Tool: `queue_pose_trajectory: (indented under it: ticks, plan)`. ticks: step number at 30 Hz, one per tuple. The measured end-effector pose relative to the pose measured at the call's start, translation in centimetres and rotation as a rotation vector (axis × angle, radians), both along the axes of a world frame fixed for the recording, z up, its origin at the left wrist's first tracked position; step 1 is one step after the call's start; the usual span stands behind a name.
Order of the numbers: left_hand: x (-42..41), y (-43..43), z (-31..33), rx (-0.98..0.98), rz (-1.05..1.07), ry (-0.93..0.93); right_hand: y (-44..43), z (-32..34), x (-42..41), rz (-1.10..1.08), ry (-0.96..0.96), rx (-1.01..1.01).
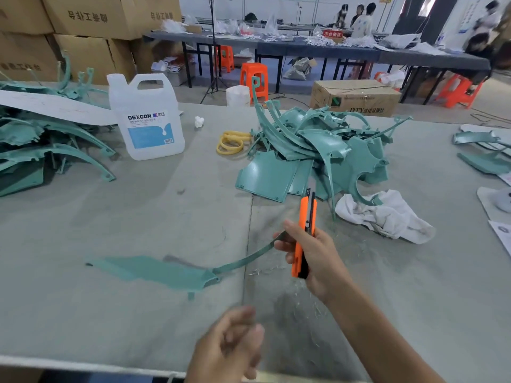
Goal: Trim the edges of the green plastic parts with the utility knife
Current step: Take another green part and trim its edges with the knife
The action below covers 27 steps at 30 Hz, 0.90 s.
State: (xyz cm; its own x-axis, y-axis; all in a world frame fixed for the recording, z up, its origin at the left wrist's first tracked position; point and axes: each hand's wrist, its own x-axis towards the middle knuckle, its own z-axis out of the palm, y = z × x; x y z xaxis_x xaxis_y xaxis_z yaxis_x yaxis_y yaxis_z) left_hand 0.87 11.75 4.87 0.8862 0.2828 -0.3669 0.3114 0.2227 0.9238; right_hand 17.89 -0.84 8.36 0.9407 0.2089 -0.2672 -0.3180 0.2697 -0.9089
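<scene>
Right hand point(311, 254): grip closed around the orange utility knife point(304, 236). The knife stands nearly upright, tip pointing away from the person, and a short piece of blade shows at the top.

Green part point(154, 269): on the grey surface point(110, 217), left of the right hand. Its broad flat end lies to the left. A thin curved strip runs from it up and to the right as far as the fingers of the right hand. Whether those fingers pinch the strip or only touch it, I cannot tell. The part is slightly blurred.

Left hand point(232, 346): near the front edge of the surface, apart from the part and the knife. It is blurred and the fingers are curled, so I cannot tell whether the grip holds anything.

Pale shavings point(301, 297) are scattered on the surface below the right wrist.

Pile of green parts point(318, 150): behind the knife, centre right. A white rag point(387, 214) lies at its near right edge, with one curved part resting on it. Yellow rings point(232, 142) lie just left of the pile.

Second pile of green parts point(41, 150): far left, with a white jug point(146, 117) beside it.

Beyond the surface are cardboard boxes point(83, 23) and orange stools point(253, 76).
</scene>
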Motion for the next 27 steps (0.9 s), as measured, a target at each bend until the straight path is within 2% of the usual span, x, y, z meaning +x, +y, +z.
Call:
queue_pose_trajectory:
  ticks: [4, 6, 8, 10, 13, 16, 19, 23, 27]
  plan:
    - [3.4, 3.1, 1.5, -0.182, 0.077, -0.198, 0.8, -0.7, -1.7, 0.075, 0.140, 0.071]
    - [4.4, 3.8, 1.9, -0.142, -0.021, -0.307, 0.9, -1.2, -2.1, 0.108, 0.154, 0.062]
    - [4.8, 4.8, 1.0, -0.034, -0.012, -0.340, 0.8, -1.4, -2.1, 0.154, 0.134, -0.021]
    - [4.8, 5.5, 0.3, 0.107, 0.076, -0.342, 0.4, -1.5, -2.0, 0.188, 0.058, -0.189]
    - [5.0, 6.6, -1.2, 0.343, 0.093, -0.293, -0.7, -2.1, -2.1, 0.187, -0.188, -0.503]
    - [5.2, 7.1, -2.2, 0.330, 0.146, -0.265, -1.8, -2.8, -2.3, 0.173, -0.467, -0.915]
    - [5.3, 6.9, -2.9, 0.286, 0.170, -0.312, -1.9, -2.8, -2.9, 0.211, -0.683, -1.209]
    - [5.4, 6.8, -3.3, 0.282, 0.187, -0.356, -1.4, -2.8, -3.9, 0.265, -0.807, -1.409]
    - [5.4, 6.6, -3.4, 0.261, 0.213, -0.369, -1.3, -2.7, -4.1, 0.283, -0.812, -1.453]
